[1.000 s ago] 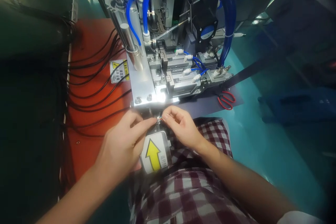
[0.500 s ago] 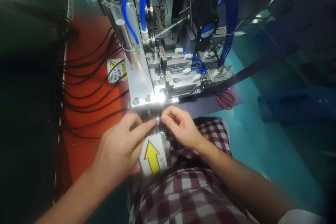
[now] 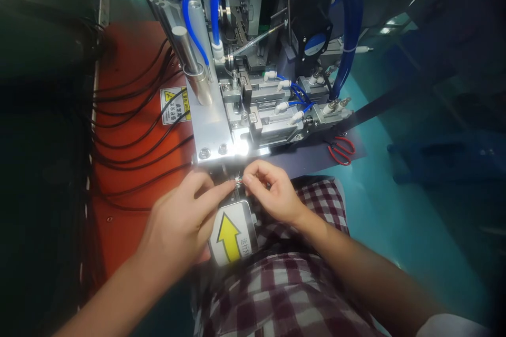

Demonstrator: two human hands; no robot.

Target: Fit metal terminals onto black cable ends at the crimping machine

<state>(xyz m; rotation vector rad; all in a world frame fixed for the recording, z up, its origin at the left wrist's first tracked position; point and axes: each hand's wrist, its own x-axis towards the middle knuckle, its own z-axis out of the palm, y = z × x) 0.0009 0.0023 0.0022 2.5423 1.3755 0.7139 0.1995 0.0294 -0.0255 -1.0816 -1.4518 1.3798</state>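
Note:
My left hand (image 3: pixel 182 221) and my right hand (image 3: pixel 272 192) meet just below the front edge of a metal machine (image 3: pixel 245 100). Both pinch a small bundle of thin coloured wires (image 3: pixel 239 181) between thumb and forefinger, fingertips almost touching. The wire ends are tiny and partly hidden by my fingers. Right under my hands lies a white plate with a yellow arrow (image 3: pixel 231 234) that points toward the machine.
Blue air hoses (image 3: pixel 197 21) arch over the machine. Several black cables (image 3: pixel 134 116) cross an orange surface (image 3: pixel 126 63) on the left, near a yellow warning label (image 3: pixel 174 105). Red-handled scissors (image 3: pixel 340 150) lie on a dark mat at the right. My checked clothing fills the bottom.
My hands hold the same pinch on the wires. The view has shifted slightly, so the machine sits a little more to the left.

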